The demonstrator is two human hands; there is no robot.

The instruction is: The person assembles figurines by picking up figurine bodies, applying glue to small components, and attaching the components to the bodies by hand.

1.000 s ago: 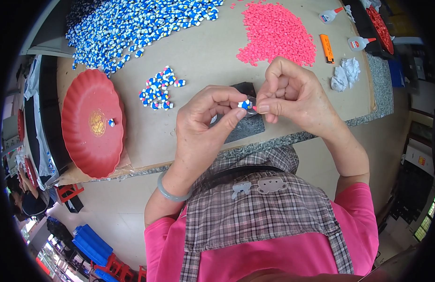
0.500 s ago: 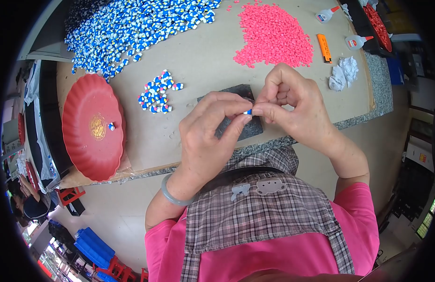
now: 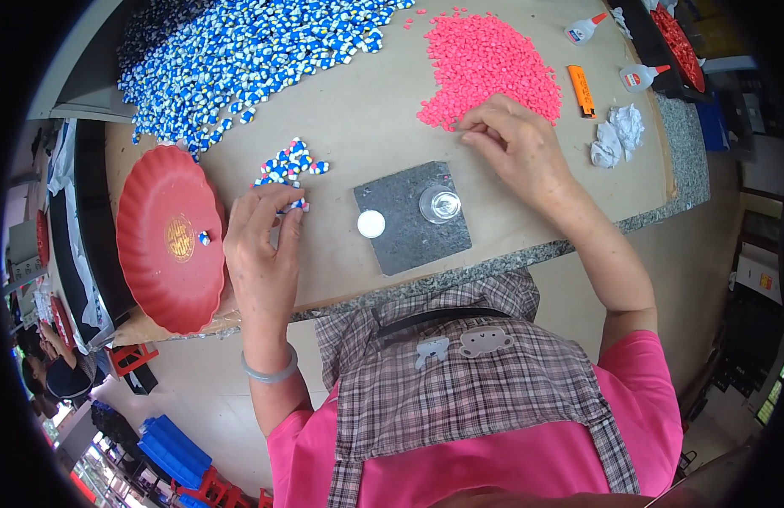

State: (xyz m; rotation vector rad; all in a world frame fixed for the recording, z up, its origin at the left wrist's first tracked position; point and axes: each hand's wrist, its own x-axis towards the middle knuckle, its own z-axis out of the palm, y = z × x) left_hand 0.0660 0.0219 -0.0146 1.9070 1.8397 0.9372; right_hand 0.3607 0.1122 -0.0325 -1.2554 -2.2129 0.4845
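Observation:
My left hand (image 3: 265, 233) pinches a small blue-and-white piece (image 3: 300, 205) between thumb and fingers, beside a small cluster of similar pieces (image 3: 286, 162), some with pink on them. Near the close edge of a heap of small pink pieces (image 3: 493, 63) is my right hand (image 3: 523, 152). Its fingertips are drawn together, and what they hold, if anything, is too small to make out. Between the hands lies a dark square slab (image 3: 400, 245). On it stand a clear round dish (image 3: 440, 205) and a white round disc (image 3: 371, 223).
A red scalloped tray (image 3: 146, 279) holding one small piece stands at the left. Behind spreads a large heap of blue-and-white pieces (image 3: 265, 59). Two small glue bottles (image 3: 581, 32), an orange box-shaped item (image 3: 581, 91) and crumpled white tissue (image 3: 616, 135) lie at the right.
My hands have parted from above the slab, uncovering the dish and disc. The left moved left to the small cluster with a piece; the right moved up to the pink heap.

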